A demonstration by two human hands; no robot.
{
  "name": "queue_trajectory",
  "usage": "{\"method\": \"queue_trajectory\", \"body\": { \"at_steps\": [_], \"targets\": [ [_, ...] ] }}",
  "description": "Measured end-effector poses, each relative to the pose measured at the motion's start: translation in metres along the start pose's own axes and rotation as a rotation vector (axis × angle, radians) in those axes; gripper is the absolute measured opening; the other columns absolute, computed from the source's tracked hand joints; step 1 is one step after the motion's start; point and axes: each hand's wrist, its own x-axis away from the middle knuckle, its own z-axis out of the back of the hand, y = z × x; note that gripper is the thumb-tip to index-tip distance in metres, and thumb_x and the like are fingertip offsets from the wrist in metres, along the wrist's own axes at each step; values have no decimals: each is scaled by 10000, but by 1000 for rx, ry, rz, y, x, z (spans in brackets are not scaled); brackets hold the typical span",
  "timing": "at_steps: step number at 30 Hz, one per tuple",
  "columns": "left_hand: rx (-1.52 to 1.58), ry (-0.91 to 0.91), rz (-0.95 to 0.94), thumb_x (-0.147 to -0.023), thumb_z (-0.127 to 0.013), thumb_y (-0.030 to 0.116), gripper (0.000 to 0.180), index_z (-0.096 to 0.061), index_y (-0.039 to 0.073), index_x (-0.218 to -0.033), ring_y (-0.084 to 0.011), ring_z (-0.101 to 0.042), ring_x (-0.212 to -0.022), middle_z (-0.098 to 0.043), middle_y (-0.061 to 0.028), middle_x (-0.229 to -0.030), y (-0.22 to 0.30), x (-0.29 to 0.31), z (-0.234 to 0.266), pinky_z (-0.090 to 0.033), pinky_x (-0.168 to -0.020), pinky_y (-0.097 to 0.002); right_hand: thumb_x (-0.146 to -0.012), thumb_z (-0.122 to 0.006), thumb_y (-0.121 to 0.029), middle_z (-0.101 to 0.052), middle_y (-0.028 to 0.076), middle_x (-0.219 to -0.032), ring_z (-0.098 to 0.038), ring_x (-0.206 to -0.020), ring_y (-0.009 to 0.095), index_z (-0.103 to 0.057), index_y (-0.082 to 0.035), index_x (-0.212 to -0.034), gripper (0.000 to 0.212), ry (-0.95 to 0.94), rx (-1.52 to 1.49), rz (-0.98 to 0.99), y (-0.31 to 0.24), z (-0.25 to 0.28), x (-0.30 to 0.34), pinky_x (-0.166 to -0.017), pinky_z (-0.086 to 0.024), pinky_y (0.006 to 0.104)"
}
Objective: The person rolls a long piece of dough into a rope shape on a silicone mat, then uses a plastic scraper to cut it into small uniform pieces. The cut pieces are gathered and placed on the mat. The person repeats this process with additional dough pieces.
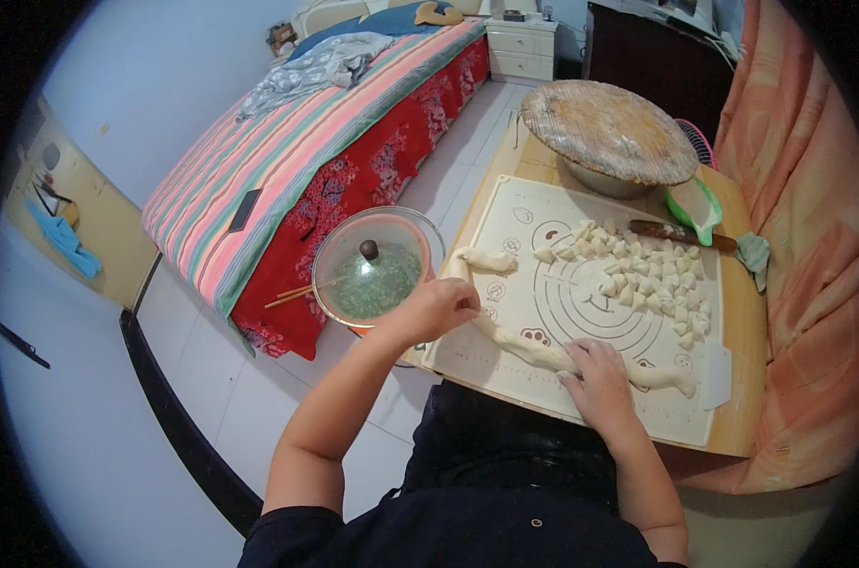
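A long rope of dough point(519, 346) runs along the near side of a cream, printed kneading mat point(448, 352). Its left part bends up and back, ending in a thicker piece on the mat. My left hand point(437, 310) pinches the rope near this bend, fingers closed. Farther right, my right hand point(600, 383) lies over the rope, which passes between thumb and fingers. Beyond that hand the dough's end reaches toward a white scraper point(717, 377) at the mat's right edge. Many small cut dough pieces point(628, 270) lie in a loose heap at the mat's right half.
A round woven lid point(609, 131) covers a bowl at the table's back. Beside it are a green scoop point(699, 210) and a dark rolling pin point(676, 234). Left of the table, a glass-lidded bowl point(377, 270) holds green filling, with chopsticks point(292, 295). Behind stands a bed point(287, 142).
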Motion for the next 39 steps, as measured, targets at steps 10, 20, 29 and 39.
{"method": "queue_trajectory", "body": {
  "at_steps": [10,20,29,39],
  "targets": [
    [-442,119,-497,-861,-621,119,363,-613,140,-1223,-271,-537,-1189,-562,-109,-1285,-20,5,-30,-402,-1025,-491,-820,-696,-193,-564,128,-1256,-500,-1206,314,-570,-19,-1245,476,-13,21,32,-7,-11,-18,-1032,-392,428],
    [-507,-51,-454,-845,-625,160,482,-543,51,-1307,-290,-516,-1230,-568,-110,-1297,-31,-1,-15,-416,-1053,-395,-902,-617,-273,-466,149,-1432,-425,-1325,313,-497,-14,-1357,537,-160,13,-152,3,2,-28,-1120,-310,441],
    [-385,97,-308,-927,-557,382,621,-426,55,-1438,-289,-373,-1400,-413,-143,-1501,66,14,-127,-270,-1139,-513,-908,-552,-233,-440,205,-1456,-378,-1380,352,-459,21,-1369,534,-114,296,-92,-10,-12,6,-1142,-267,518],
    [-648,358,-190,-922,-579,396,579,-471,80,-1395,-307,-409,-1353,-476,-142,-1420,61,-45,-117,-293,-1122,-506,-895,-614,-329,-458,156,-1417,-392,-1355,311,-414,-41,-1425,636,-29,120,-148,29,4,-11,-1133,-276,480]
  ]
}}
